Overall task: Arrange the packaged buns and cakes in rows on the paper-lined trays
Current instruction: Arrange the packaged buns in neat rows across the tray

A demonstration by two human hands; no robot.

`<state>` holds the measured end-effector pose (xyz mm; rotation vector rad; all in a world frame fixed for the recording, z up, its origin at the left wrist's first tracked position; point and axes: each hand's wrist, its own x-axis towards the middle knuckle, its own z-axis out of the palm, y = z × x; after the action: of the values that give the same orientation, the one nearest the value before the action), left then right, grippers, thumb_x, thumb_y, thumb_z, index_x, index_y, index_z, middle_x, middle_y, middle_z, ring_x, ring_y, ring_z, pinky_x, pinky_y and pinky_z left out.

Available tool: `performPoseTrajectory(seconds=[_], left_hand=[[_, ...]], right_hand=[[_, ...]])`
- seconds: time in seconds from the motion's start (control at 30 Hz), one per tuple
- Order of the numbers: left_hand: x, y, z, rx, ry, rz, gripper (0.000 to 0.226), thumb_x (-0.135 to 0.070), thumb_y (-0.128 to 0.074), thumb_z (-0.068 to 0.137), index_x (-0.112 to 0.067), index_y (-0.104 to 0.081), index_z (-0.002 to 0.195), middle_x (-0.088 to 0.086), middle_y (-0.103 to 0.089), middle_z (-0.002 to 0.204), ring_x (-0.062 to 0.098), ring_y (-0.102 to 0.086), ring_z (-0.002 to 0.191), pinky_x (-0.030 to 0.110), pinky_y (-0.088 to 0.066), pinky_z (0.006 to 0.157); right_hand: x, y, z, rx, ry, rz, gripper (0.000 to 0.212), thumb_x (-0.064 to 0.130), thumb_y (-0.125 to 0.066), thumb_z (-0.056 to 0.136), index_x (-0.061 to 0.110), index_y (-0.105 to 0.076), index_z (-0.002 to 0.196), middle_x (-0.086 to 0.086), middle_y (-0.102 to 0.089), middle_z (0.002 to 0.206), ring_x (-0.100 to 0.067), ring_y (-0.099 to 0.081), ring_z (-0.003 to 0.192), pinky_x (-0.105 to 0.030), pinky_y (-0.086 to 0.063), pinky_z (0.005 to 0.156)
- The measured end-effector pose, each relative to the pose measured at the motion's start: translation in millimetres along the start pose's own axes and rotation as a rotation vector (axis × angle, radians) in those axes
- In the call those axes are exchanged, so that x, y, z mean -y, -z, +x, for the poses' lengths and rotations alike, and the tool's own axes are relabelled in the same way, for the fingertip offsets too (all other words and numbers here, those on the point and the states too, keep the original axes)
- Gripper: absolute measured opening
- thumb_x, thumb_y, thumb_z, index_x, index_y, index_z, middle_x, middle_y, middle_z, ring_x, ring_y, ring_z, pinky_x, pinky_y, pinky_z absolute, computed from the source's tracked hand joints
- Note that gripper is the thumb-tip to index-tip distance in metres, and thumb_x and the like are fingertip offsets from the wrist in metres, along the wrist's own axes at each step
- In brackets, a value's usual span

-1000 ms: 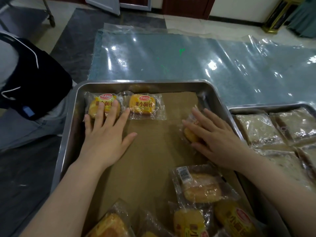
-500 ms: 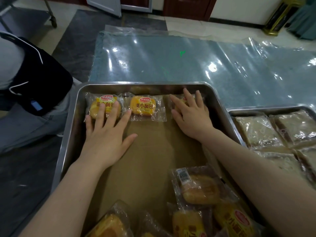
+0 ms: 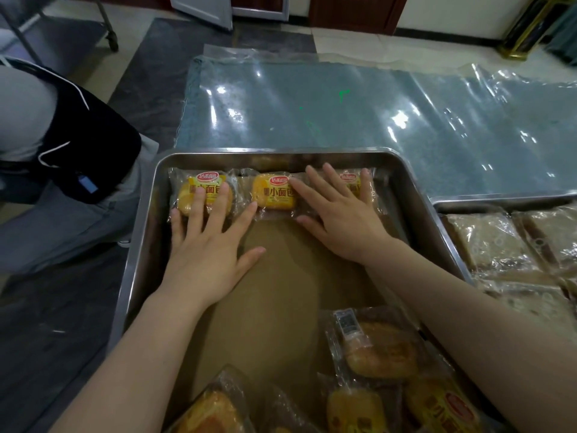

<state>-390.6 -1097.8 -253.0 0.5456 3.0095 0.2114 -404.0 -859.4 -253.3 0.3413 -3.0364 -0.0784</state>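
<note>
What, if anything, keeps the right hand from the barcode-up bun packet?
Likely yes: the right hand lies flat on a back-row packet; the barcode-up bun packet sits uncovered beside its forearm.

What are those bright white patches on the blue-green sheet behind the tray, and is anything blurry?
Head view: the patches are glare off the glossy plastic sheet; the tray rim bows from wide-angle distortion; the near buns look slightly soft, while labels in the far row read clearly.
</note>
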Motion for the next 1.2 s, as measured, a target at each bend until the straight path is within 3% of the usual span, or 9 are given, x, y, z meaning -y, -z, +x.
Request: performPoseTrajectory(seconds=[0.27,0.37,0.5,0.67,0.77,0.9,1.0,1.1,1.2], left_hand=[[-7,13,-10,-0.133,-0.040,-0.098,0.073,-0.067,-0.012,0.082,-0.039,0.003,0.147,-0.007,0.018,0.151,0.014,0.027,0.137,0.044,0.018,0.109],[-16,27,-29,-0.114,-0.085,-0.171,0.070,-0.064,-0.012,0.082,-0.034,-0.001,0.145,-0.006,0.005,0.154,0.011,0.018,0.140,0.037,0.012,0.114],[-27,44,-65,-0.051,-0.123,-0.324,0.065,-0.061,-0.023,0.085,-0.039,-0.008,0.144,-0.013,-0.007,0.154,0.004,0.006,0.141,0.032,0.000,0.114],[-30,51,-135,0.014,-0.035,-0.495,0.054,-0.046,-0.040,0.091,-0.043,-0.020,0.141,-0.019,-0.017,0.151,-0.004,-0.005,0.138,0.027,-0.012,0.113],[-31,51,-171,0.044,0.022,-0.526,0.054,-0.042,-0.047,0.093,-0.046,-0.023,0.140,-0.020,-0.021,0.148,-0.008,-0.008,0.134,0.022,-0.013,0.110],[-34,49,-215,0.084,0.106,-0.565,0.053,-0.048,-0.046,0.092,-0.047,-0.028,0.141,-0.013,-0.027,0.151,0.002,-0.019,0.138,0.028,-0.022,0.112],[-44,54,-235,0.081,0.116,-0.529,0.052,-0.049,-0.044,0.093,-0.039,-0.032,0.142,-0.011,-0.034,0.149,0.009,-0.029,0.136,0.033,-0.028,0.111],[-59,56,-244,0.070,0.072,-0.385,0.053,-0.045,-0.044,0.094,-0.032,-0.031,0.143,-0.007,-0.030,0.151,0.013,-0.025,0.137,0.032,-0.017,0.112],[-71,52,-255,0.125,0.084,-0.285,0.064,-0.049,-0.043,0.093,-0.028,-0.019,0.148,-0.004,-0.013,0.157,0.016,-0.007,0.143,0.031,0.001,0.112]], right_hand=[[11,26,-18,0.021,-0.012,0.134,0.062,0.059,-0.016,0.092,0.038,-0.009,0.150,0.006,-0.005,0.160,-0.016,0.014,0.143,-0.057,0.010,0.113],[11,51,-49,0.111,0.000,0.369,0.055,0.052,-0.033,0.094,0.036,-0.029,0.146,0.009,-0.018,0.157,-0.013,-0.007,0.145,-0.042,-0.009,0.115],[3,74,-112,0.309,-0.015,0.545,0.047,0.053,-0.050,0.087,0.040,-0.049,0.132,0.015,-0.047,0.140,-0.008,-0.046,0.125,-0.029,-0.037,0.101],[6,78,-178,0.516,0.053,0.559,0.078,0.057,-0.065,0.078,0.045,-0.026,0.145,0.018,-0.032,0.147,-0.004,-0.031,0.131,-0.018,-0.021,0.104],[16,72,-200,0.468,-0.017,0.572,0.083,0.052,-0.067,0.079,0.048,-0.017,0.145,0.016,-0.030,0.149,-0.009,-0.029,0.135,-0.023,-0.022,0.107],[22,69,-208,0.454,-0.166,0.632,0.077,0.041,-0.072,0.078,0.040,-0.028,0.141,0.011,-0.050,0.129,-0.014,-0.050,0.117,-0.025,-0.039,0.094],[29,75,-206,0.402,-0.265,0.659,0.050,0.025,-0.068,0.082,0.029,-0.040,0.124,0.008,-0.058,0.107,-0.017,-0.060,0.097,-0.028,-0.046,0.078],[48,92,-200,0.241,-0.250,0.650,0.026,0.024,-0.060,0.089,0.031,-0.054,0.113,0.012,-0.059,0.093,-0.006,-0.055,0.076,-0.025,-0.043,0.065],[67,111,-199,0.079,-0.199,0.654,0.029,0.025,-0.060,0.091,0.029,-0.061,0.119,0.007,-0.051,0.103,-0.006,-0.047,0.083,-0.024,-0.036,0.073]])
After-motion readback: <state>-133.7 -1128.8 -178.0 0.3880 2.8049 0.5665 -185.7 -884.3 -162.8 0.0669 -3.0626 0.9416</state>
